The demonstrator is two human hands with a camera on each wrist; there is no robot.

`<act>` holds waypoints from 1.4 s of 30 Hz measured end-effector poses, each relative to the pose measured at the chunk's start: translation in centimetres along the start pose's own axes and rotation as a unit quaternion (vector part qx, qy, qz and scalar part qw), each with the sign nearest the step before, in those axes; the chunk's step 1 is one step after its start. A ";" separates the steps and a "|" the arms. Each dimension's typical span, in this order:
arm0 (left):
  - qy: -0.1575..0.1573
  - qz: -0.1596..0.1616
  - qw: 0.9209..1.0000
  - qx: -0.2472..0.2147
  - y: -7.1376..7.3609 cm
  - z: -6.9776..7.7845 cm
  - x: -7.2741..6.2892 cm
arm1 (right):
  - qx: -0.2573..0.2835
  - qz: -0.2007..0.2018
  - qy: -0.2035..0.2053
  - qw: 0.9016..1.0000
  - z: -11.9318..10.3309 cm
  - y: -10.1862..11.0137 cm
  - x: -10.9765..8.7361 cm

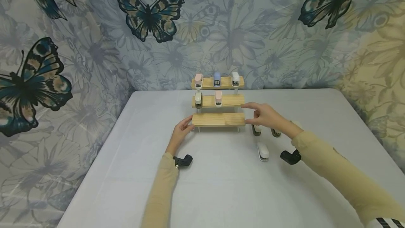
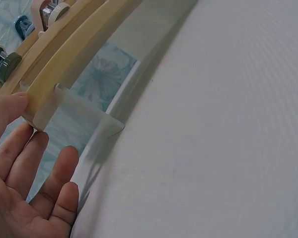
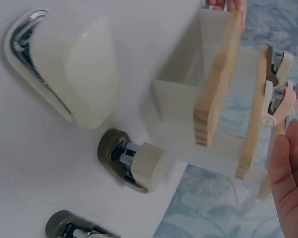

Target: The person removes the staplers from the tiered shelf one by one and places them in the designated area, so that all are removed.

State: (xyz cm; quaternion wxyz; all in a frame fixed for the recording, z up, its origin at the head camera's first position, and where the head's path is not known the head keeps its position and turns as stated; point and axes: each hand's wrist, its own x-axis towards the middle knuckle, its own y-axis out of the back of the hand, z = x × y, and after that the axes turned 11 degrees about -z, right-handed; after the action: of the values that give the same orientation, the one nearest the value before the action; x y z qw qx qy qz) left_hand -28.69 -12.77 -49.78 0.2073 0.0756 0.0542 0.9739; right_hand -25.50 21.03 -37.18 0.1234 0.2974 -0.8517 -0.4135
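A three-tier wooden display stand (image 1: 218, 119) on clear supports rises in steps at the table's back. At the left end of its bottom shelf (image 2: 49, 74), my left hand (image 1: 182, 129) pinches the wood, thumb on top and fingertips below. My right hand (image 1: 264, 114) is by the stand's right end, thumb and forefinger spread; the right wrist view shows nothing between them. Five mini staplers stand above: pink (image 1: 198, 80), blue (image 1: 217, 79) and white (image 1: 235, 78) on the top shelf, cream-and-green (image 1: 198, 100) and pink (image 1: 218, 98) on the middle one.
Below my right forearm lie a white stapler (image 1: 263, 151) and two cream staplers with dark green bases (image 3: 134, 161), (image 1: 276, 133). The white-covered table (image 1: 221, 192) meets a butterfly-patterned cloth (image 1: 237, 45) behind the stand.
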 end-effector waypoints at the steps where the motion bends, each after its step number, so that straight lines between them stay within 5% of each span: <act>1: 0.001 0.001 1.000 0.003 0.0 0.0 0.0 | -0.001 0.001 0.004 1.000 0.0 0.0 0.2; 8: -0.003 0.001 1.000 0.004 0.3 -0.4 0.3 | -0.024 0.004 0.026 0.999 0.3 0.0 1.5; 17: 0.002 -0.002 1.000 -0.007 0.3 -0.2 0.3 | -0.051 0.014 0.007 0.999 -0.1 0.2 3.2; 29: -0.001 -0.009 1.000 0.011 -0.1 2.7 -0.7 | -0.030 0.038 0.012 0.999 -0.3 0.0 5.8; 38: -0.011 -0.021 1.000 0.011 -0.4 2.3 -0.8 | -0.037 0.042 0.001 0.998 0.2 -0.7 6.9; 42: -0.007 -0.010 1.000 0.004 -0.1 0.9 -0.3 | -0.028 0.043 -0.002 0.999 0.2 -0.9 7.4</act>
State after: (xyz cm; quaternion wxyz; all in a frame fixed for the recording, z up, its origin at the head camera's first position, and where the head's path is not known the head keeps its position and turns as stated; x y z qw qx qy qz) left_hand -28.22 -12.73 -48.98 0.2166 0.0831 0.0571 0.9710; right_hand -31.11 16.28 -38.27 0.1473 0.2557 -0.8523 -0.4319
